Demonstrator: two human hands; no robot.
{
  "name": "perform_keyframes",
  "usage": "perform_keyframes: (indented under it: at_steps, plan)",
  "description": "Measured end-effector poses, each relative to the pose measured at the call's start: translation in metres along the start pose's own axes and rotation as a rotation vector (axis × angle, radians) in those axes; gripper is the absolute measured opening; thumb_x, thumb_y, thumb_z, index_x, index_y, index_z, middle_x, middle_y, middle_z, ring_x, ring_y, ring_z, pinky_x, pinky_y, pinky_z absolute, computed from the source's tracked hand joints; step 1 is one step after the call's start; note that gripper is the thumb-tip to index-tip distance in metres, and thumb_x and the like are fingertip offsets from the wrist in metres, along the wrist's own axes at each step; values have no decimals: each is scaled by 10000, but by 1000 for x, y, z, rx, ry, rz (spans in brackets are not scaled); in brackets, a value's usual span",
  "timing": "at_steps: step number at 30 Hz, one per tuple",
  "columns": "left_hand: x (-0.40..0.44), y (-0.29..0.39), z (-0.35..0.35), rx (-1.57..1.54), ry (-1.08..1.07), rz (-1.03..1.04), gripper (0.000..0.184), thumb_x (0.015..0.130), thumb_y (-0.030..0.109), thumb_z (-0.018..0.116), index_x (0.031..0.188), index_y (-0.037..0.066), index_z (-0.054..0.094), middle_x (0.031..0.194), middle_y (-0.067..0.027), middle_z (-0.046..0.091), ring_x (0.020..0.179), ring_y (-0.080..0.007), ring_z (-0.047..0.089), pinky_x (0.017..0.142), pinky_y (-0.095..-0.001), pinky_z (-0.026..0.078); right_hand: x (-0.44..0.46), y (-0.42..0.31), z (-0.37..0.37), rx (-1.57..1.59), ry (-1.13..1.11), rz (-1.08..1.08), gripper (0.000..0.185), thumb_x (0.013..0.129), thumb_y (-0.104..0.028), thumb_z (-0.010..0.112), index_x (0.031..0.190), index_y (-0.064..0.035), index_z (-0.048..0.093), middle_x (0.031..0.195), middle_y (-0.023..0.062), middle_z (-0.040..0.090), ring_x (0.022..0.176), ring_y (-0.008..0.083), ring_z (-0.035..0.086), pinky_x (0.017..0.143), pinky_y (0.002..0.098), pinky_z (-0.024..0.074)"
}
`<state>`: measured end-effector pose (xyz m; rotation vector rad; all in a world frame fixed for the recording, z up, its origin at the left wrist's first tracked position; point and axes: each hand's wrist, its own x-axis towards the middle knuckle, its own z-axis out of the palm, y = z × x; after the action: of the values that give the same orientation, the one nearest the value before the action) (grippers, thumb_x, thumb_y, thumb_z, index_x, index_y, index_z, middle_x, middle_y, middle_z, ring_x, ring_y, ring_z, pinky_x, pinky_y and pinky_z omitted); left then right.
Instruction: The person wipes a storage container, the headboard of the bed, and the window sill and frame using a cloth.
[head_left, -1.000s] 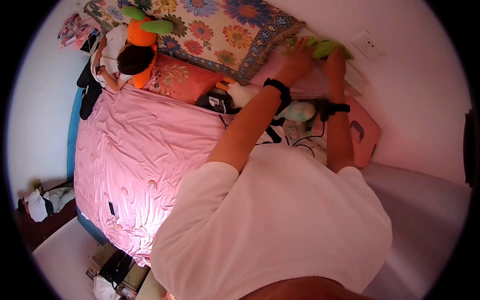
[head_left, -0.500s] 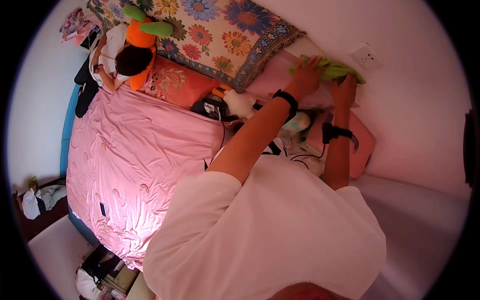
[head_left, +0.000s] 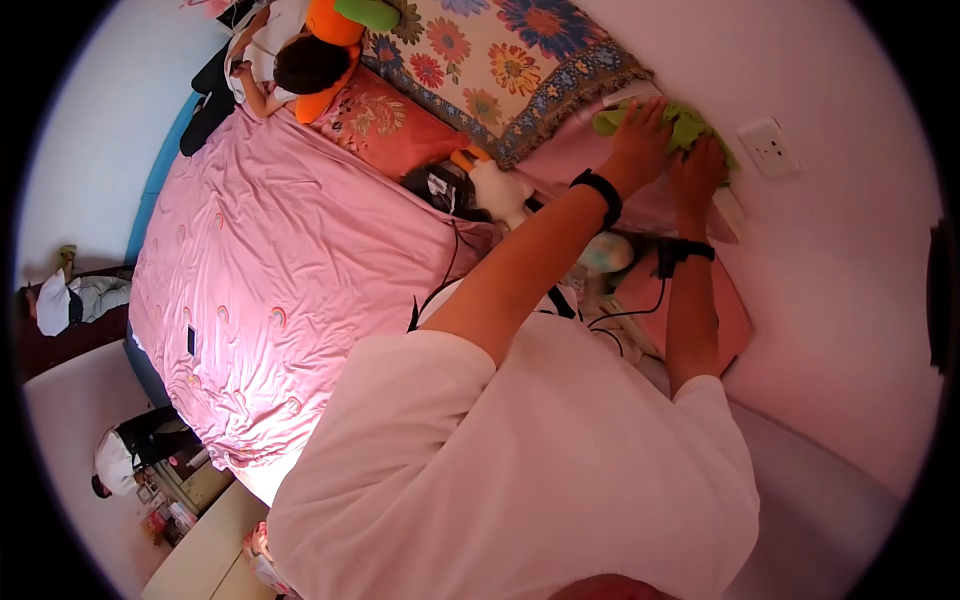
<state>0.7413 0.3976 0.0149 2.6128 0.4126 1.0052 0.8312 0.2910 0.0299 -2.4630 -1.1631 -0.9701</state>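
Observation:
A crumpled green cloth lies at the top of the pink surface beside the wall. My left hand grips the left part of this cloth, its fingers bent over the folds. Close by on the right, my right hand has its fingers curled on the cloth's right end. Both wrists wear black straps, and a cable runs from the right one. Below my hands are a pale round object and a pink panel.
A wall socket is right of my hands. To the left are a flowered cover, a red pillow, a white plush toy and a pink bedsheet with a phone. A person reclines at upper left.
The view has shifted, so the bed and wall appear displaced. Both hands stay on the green cloth, which is bunched differently under them. Another person has come into fuller view at lower left.

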Motion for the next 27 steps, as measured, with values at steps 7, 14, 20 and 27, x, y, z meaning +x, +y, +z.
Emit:
perform_keyframes:
  at_steps: [7,14,20,27]
  plan:
    - [0,27,7,126,-125,-62,463,870,292,576,1253,32,601,1490,-223,389,1413,-323,338,1153,-542,201,-5,27,-2,144,-97,-16,310,758,-242,663,987,-57,565,1001,143,571,983,360,564,753,519,448]
    - [-22,48,8,93,-295,-60,521,870,202,512,1388,152,508,1546,-139,342,1450,-300,292,1164,-549,182,-42,39,-49,28,-169,284,437,725,-340,727,1028,-69,564,1035,136,573,991,395,562,750,549,454]
    - [-9,27,-29,146,-370,-151,565,880,198,494,1442,162,454,1566,-127,314,1456,-302,279,1169,-549,172,-22,14,-28,87,-220,185,418,735,-300,729,1044,-72,564,1041,132,566,1024,373,562,767,536,467]
    - [-15,67,-1,66,-388,-186,594,893,213,487,1479,170,400,1586,-153,263,1474,-312,238,1163,-560,186,-47,54,-55,129,-161,220,389,742,-243,731,1040,-60,558,1070,124,553,1028,372,555,771,532,475]
